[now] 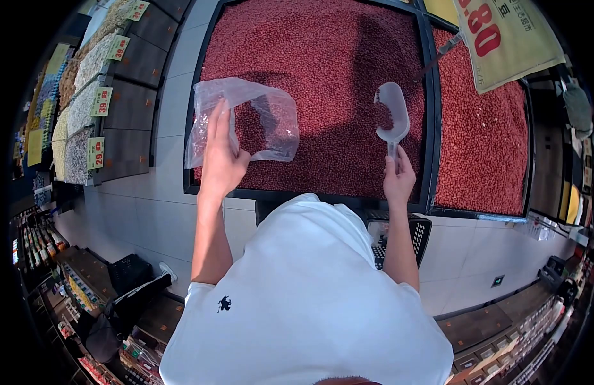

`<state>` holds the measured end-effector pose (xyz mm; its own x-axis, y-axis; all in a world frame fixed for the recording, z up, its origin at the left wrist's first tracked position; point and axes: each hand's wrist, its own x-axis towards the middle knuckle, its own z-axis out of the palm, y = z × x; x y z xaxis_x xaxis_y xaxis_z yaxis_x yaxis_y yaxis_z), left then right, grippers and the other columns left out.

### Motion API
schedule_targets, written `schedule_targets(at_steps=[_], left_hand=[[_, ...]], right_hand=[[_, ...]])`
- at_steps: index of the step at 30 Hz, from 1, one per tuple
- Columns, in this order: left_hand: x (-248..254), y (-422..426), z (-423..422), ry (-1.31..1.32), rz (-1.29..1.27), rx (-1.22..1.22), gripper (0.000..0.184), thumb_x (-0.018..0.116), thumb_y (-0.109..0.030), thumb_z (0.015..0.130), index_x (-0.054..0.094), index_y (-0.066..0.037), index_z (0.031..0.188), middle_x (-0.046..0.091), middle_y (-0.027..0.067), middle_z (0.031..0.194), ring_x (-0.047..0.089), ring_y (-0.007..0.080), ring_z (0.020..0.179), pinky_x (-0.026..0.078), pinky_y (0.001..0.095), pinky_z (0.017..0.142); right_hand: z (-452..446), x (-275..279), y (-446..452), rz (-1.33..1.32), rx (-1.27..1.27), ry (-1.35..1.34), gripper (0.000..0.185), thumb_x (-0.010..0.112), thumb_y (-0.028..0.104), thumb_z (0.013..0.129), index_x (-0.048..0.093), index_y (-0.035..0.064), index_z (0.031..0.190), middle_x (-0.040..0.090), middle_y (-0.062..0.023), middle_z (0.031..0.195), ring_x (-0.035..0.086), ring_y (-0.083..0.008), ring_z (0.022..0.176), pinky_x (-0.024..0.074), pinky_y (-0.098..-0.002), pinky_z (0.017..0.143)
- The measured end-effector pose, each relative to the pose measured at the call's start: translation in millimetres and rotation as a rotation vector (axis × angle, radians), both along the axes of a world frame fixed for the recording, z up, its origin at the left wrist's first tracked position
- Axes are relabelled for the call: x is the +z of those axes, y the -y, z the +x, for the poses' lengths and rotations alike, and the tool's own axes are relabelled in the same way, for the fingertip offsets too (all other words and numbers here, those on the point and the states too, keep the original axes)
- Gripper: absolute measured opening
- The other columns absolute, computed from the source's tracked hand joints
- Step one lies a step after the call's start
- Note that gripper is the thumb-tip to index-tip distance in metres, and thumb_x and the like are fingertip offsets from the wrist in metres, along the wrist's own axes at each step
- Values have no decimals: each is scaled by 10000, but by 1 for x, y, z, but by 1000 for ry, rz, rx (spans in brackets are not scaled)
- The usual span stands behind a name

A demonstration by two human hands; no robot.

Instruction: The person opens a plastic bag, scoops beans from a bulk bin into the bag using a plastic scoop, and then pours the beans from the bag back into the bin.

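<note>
A transparent plastic bag [282, 122] is in my left hand [221, 160], its mouth spread wide over the left part of a large bin of small red beans [322, 77]. Red beans show through and inside the bag's opening; I cannot tell which lie in it. My right hand [399, 178] grips the handle of a translucent scoop [401, 114], held over the right side of the same bin. Some dark red beans sit along the left side of the scoop's bowl. Bag and scoop are well apart.
A black-framed neighbouring bin of lighter red beans [480, 135] stands at right, below a yellow price sign [512, 38]. Tiered bins with price tags [100, 101] line the left. A black basket [420, 239] is by my right forearm. Another person's shoe [169, 272] shows lower left.
</note>
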<state>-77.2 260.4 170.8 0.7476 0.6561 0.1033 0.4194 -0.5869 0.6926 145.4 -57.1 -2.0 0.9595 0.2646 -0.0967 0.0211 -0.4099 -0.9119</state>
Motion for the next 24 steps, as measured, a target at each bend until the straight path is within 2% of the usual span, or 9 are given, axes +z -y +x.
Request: schedule_targets(at_steps=[4, 7, 10, 13, 16, 19, 24], left_hand=[[1, 0, -1, -5, 6, 6, 934, 649, 122, 710, 380, -13, 1594, 349, 208, 1667, 340, 404, 1556, 326, 433, 1256], [0, 0, -1, -1, 14, 3, 946, 647, 123, 707, 374, -19, 1602, 348, 208, 1667, 342, 405, 1555, 328, 431, 1255], [-1, 0, -1, 3, 7, 3, 954, 645, 124, 705, 370, -23, 1607, 347, 208, 1667, 343, 406, 1554, 331, 433, 1254], [-1, 0, -1, 6, 11, -3, 958, 645, 123, 702, 370, -26, 1608, 344, 209, 1668, 343, 406, 1554, 336, 438, 1252], [-2, 0, 0, 9, 24, -9, 962, 647, 121, 700, 371, -30, 1609, 342, 209, 1668, 341, 407, 1555, 339, 443, 1251], [-4, -2, 0, 3, 26, -10, 967, 651, 118, 699, 369, -34, 1611, 341, 210, 1669, 335, 407, 1557, 335, 446, 1254], [-2, -2, -1, -5, 17, -4, 976, 656, 118, 702, 359, -41, 1618, 340, 208, 1673, 330, 407, 1560, 327, 451, 1259]], right_hand=[[-1, 3, -15, -5, 32, 19, 440, 702, 155, 995, 644, 11, 1407, 785, -163, 1067, 725, -171, 885, 568, -321, 835], [-2, 6, -27, 12, 45, 31, 452, 704, 155, 993, 639, 7, 1415, 783, -164, 1076, 730, -183, 900, 570, -327, 850], [-1, 4, -36, 6, 101, 80, 482, 691, 129, 1028, 582, -26, 1471, 736, -54, 1025, 621, -66, 814, 517, -226, 736], [0, 9, -46, 27, 100, 4, 495, 694, 131, 1023, 577, -22, 1480, 741, -59, 1031, 615, -71, 788, 515, -224, 714], [-1, 30, -63, 154, 81, -159, 464, 692, 137, 1011, 617, -13, 1443, 766, -93, 998, 659, -109, 774, 546, -264, 723], [4, 29, -75, 194, 96, -175, 477, 686, 123, 1018, 595, -26, 1462, 747, -62, 971, 608, -71, 728, 512, -233, 661], [14, 32, -91, 289, 100, -290, 456, 650, 98, 1033, 590, -17, 1470, 757, -70, 998, 604, -74, 705, 502, -234, 621]])
